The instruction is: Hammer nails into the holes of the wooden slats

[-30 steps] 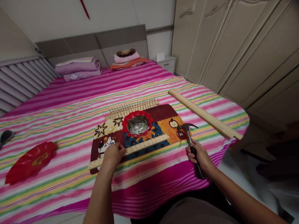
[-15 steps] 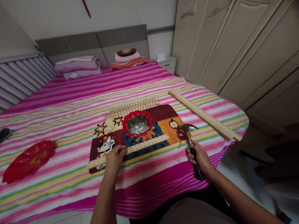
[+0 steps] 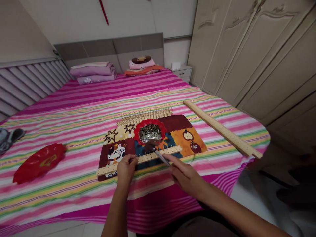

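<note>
My right hand (image 3: 186, 174) grips a claw hammer (image 3: 161, 158), its head blurred over the middle of a narrow wooden strip (image 3: 158, 154) with rows of small holes. Several nails stand up along the strip's far edge. At the strip's left half, my left hand (image 3: 126, 168) has thumb and forefinger pinched together close to the wood; what lies between them is too small to make out. Under the strip lies a patterned mat (image 3: 197, 140) with a cat and apples. Behind the hammer head, a red scalloped bowl (image 3: 161, 126) full of loose nails rests on the mat.
Past the mat lies a wooden piece bristling with upright nails (image 3: 145, 116). A long perforated board (image 3: 222, 130) is at the right of the striped bed (image 3: 81, 194). A red plastic dish (image 3: 39, 163) and a grey-black object (image 3: 11, 138) sit left. Folded bedding (image 3: 95, 70) is at the headboard.
My right hand has brought the hammer leftward from the mat's right side to above the strip. My left hand stays pinched at the strip. The view has shifted slightly.
</note>
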### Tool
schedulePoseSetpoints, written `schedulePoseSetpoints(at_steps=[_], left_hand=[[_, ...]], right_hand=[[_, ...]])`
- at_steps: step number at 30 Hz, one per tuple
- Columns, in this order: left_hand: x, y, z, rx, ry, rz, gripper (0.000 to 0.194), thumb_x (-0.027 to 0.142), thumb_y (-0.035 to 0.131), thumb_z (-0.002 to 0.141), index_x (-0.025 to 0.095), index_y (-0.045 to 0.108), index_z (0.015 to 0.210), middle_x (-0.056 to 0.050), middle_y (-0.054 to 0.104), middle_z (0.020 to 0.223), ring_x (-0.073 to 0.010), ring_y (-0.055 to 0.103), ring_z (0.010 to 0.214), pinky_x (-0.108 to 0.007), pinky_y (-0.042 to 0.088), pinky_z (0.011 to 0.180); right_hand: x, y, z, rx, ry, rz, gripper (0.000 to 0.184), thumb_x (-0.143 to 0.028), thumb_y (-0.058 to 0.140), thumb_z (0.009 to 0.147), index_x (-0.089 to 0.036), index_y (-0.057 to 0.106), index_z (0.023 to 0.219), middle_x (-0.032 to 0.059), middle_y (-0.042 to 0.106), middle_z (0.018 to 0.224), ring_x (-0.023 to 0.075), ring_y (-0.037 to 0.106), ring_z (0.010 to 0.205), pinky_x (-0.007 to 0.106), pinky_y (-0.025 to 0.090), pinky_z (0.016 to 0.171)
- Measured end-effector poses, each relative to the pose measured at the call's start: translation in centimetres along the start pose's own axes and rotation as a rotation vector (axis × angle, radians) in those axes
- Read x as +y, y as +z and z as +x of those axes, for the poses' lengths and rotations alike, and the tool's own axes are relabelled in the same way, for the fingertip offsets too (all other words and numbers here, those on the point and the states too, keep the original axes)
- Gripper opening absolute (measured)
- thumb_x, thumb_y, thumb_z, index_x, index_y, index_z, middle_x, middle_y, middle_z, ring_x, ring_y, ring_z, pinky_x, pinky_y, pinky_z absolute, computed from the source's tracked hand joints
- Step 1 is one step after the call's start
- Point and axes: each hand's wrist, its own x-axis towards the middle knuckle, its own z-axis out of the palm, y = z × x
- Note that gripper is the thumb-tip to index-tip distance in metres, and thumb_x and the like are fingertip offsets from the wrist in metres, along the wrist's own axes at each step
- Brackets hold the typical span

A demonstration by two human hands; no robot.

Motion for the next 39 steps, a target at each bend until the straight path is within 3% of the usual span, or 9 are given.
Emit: schedulePoseSetpoints(at_steps=[5,11,16,21,23,28,32,35,39], left_hand=[[0.0,0.1,-0.2,0.014,0.007,0.020,0.022,0.040,0.053,0.069,0.022,0.065,0.071,-0.001,0.064,0.067,-0.0170,0.058,0.069,-0.026,0.042,0.063],[0.1,0.2,-0.2,0.020,-0.007,0.054,0.019,0.039,0.054,0.069,0.021,0.062,0.065,-0.001,0.063,0.065,-0.0169,0.057,0.067,-0.027,0.042,0.064],[0.0,0.3,-0.1,0.025,0.002,0.005,0.020,0.039,0.055,0.067,0.022,0.065,0.070,-0.002,0.067,0.072,-0.0177,0.061,0.071,-0.029,0.045,0.070],[-0.5,-0.6,0.5,-0.064,-0.049,-0.184,0.029,0.036,0.060,0.063,0.019,0.066,0.086,-0.003,0.070,0.079,-0.0178,0.063,0.075,-0.029,0.048,0.073],[0.0,-1.2,1.1,-0.046,-0.051,-0.236,0.032,0.036,0.057,0.067,0.019,0.066,0.092,-0.004,0.071,0.085,-0.0176,0.064,0.079,-0.029,0.049,0.075],[3.7,-0.9,3.5,0.040,0.146,0.096,0.024,0.032,0.053,0.074,0.022,0.069,0.088,-0.003,0.070,0.090,-0.0190,0.062,0.084,-0.030,0.046,0.080],[6.6,1.4,6.0,-0.064,0.379,0.491,0.022,0.022,0.051,0.075,0.022,0.071,0.083,-0.006,0.070,0.095,-0.0216,0.059,0.093,-0.032,0.041,0.087],[8.0,3.0,7.2,-0.195,0.379,0.703,0.018,0.024,0.055,0.073,0.023,0.072,0.079,-0.008,0.070,0.092,-0.0236,0.059,0.089,-0.033,0.040,0.079],[9.2,4.1,7.8,-0.297,0.383,0.747,0.014,0.027,0.059,0.070,0.023,0.072,0.077,-0.007,0.070,0.085,-0.0216,0.060,0.085,-0.030,0.038,0.072]], right_hand=[[-1.5,2.5,3.3,-0.125,-0.175,-0.296,0.044,-0.018,0.037,0.091,-0.025,0.049,0.134,0.0014,0.063,0.077,0.0150,0.054,0.064,0.028,0.043,0.062],[-1.4,2.9,4.4,-0.192,-0.170,-0.398,0.045,-0.016,0.039,0.090,-0.024,0.051,0.132,0.0062,0.068,0.097,0.0201,0.060,0.086,0.033,0.046,0.077],[0.1,0.3,2.2,0.089,-0.154,-0.169,0.043,-0.028,0.042,0.092,-0.024,0.051,0.134,-0.0030,0.052,0.062,0.0119,0.045,0.051,0.024,0.040,0.051],[3.3,-3.9,-0.6,0.478,0.243,0.334,0.053,-0.039,0.055,0.081,-0.028,0.049,0.132,-0.0058,0.049,0.060,0.0077,0.036,0.039,0.017,0.024,0.032],[5.1,-5.2,-1.6,0.591,0.303,0.458,0.059,-0.038,0.060,0.076,-0.028,0.047,0.133,-0.0066,0.049,0.059,0.0071,0.037,0.038,0.014,0.022,0.030],[9.0,-6.6,-3.0,0.692,0.287,0.650,0.063,-0.035,0.065,0.072,-0.028,0.045,0.132,-0.0075,0.050,0.055,0.0066,0.037,0.037,0.012,0.022,0.029],[9.8,-6.8,-2.9,0.678,0.279,0.665,0.059,-0.034,0.063,0.074,-0.028,0.045,0.130,-0.0076,0.050,0.055,0.0060,0.037,0.036,0.011,0.022,0.030],[9.6,-6.9,-2.8,0.679,0.294,0.694,0.056,-0.032,0.061,0.075,-0.029,0.045,0.129,-0.0078,0.049,0.055,0.0057,0.037,0.037,0.011,0.022,0.031],[9.6,-7.0,-2.7,0.673,0.289,0.708,0.054,-0.032,0.061,0.076,-0.028,0.045,0.127,-0.0077,0.049,0.055,0.0055,0.036,0.036,0.011,0.021,0.031]])
